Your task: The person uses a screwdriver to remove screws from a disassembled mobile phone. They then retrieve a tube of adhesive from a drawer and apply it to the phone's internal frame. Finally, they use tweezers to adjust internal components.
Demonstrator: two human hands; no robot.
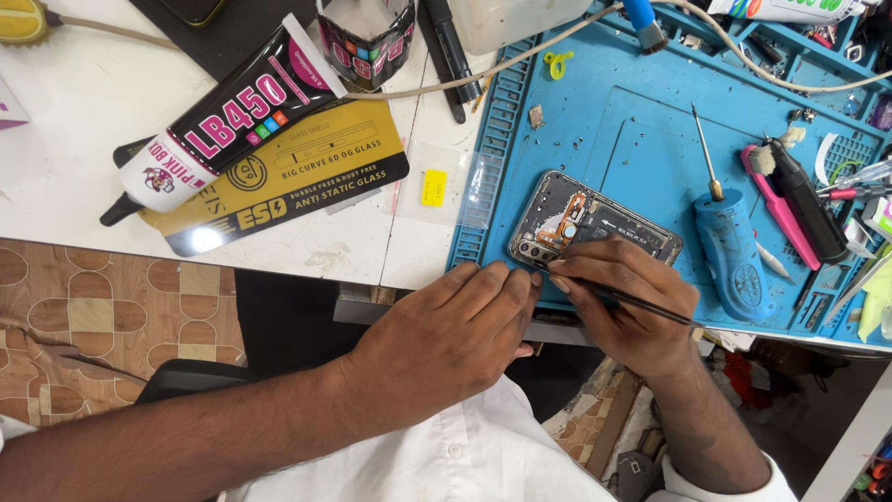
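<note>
White table bears blue mat, glue tube.
</note>
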